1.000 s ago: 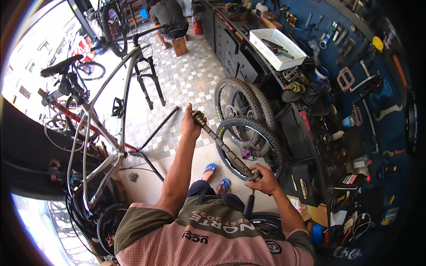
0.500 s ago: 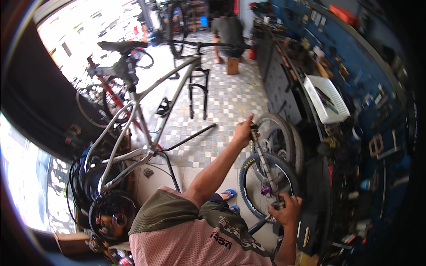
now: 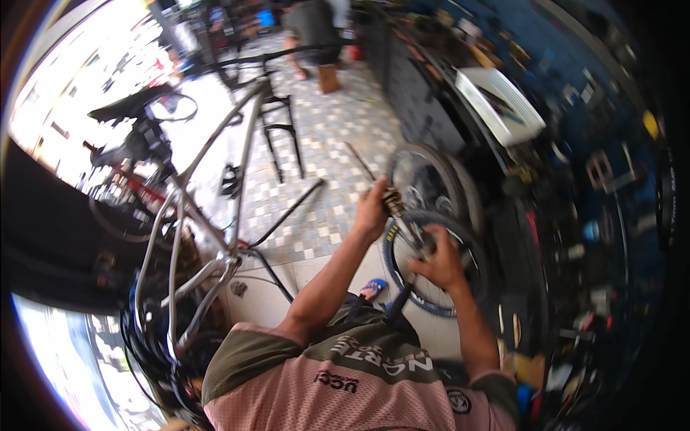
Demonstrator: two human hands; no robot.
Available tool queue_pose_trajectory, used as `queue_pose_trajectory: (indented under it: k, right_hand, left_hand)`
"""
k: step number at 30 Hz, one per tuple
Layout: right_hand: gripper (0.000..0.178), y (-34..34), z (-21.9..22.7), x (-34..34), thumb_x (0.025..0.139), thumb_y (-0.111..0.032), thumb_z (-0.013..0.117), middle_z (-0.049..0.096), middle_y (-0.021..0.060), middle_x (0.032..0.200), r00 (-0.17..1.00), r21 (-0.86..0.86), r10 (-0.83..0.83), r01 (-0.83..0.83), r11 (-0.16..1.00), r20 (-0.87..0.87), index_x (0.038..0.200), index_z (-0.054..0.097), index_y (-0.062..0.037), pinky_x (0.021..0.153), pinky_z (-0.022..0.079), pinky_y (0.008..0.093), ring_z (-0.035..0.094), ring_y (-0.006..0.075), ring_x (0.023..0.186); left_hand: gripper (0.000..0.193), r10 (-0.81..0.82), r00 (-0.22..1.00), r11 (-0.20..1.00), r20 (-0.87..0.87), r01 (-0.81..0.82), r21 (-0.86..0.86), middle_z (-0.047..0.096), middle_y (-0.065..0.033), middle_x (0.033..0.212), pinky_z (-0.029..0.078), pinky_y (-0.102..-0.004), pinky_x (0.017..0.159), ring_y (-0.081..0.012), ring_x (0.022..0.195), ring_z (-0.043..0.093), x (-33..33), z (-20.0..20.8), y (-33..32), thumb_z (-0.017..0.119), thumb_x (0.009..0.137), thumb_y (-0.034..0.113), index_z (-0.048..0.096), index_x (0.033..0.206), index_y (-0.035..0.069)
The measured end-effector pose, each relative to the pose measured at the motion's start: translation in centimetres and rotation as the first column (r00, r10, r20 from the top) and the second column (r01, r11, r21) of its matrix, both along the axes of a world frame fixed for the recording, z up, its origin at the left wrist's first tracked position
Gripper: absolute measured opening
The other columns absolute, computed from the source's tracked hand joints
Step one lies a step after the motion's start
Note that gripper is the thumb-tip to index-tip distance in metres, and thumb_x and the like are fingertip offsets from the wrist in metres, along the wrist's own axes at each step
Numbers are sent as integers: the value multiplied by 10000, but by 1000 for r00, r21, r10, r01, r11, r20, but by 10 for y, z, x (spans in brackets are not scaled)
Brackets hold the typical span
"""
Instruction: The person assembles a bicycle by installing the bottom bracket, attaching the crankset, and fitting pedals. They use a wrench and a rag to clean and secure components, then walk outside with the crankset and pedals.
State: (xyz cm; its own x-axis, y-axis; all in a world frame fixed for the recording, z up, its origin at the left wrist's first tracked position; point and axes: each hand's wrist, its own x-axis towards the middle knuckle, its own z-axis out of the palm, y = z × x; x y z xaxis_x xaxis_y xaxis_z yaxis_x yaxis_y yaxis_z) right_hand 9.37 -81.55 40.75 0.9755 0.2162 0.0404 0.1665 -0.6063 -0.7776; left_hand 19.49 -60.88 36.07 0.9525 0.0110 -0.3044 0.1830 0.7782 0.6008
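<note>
My left hand (image 3: 371, 212) is closed around the upper part of a long metal rod tool (image 3: 405, 226). Beside its fingers shows a brassy, ribbed section, and a thin dark rod juts out beyond the hand. My right hand (image 3: 442, 262) grips a dark, rounded part lower on the same tool, thumb and fingers curled about it. A short dark bar sticks out below that hand. Motion blurs the tool, so its exact kind is unclear. Just behind it stands a bicycle wheel (image 3: 389, 267) with a black tyre.
A bare bicycle frame (image 3: 181, 208) with saddle and fork stands at left, near black tyres. More wheels (image 3: 460, 172) lean against a dark cabinet (image 3: 424, 93) at right, where a white tray (image 3: 535, 129) holds tools. Another person (image 3: 314, 29) sits low at the far end.
My right hand has moved up along the tool, closer to my left hand. A thin rod now shows beyond the left hand. The view has shifted to the right.
</note>
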Motion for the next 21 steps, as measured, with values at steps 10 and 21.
queue_pose_trajectory:
  k: [10,21]
  right_hand:
    - [787,-12,-1,-33,730,-540,834,719,202,922,950,-35,-180,177,984,-255,1287,476,-114,1032,412,457,692,420,959]
    - [598,-107,-10,-161,913,-453,777,673,113,1150,730,201,-89,300,932,-677,1281,582,-24,866,502,365,629,177,1017]
  left_hand:
    - [509,-354,934,934,-47,356,28,678,-183,1079,561,-454,869,-328,1000,680,-8,-27,-19,624,1031,489,588,1179,3]
    - [767,-932,-272,244,240,20,969,740,-129,833,573,-401,660,-292,696,726,-37,-73,-88,1000,593,457,688,1122,-3]
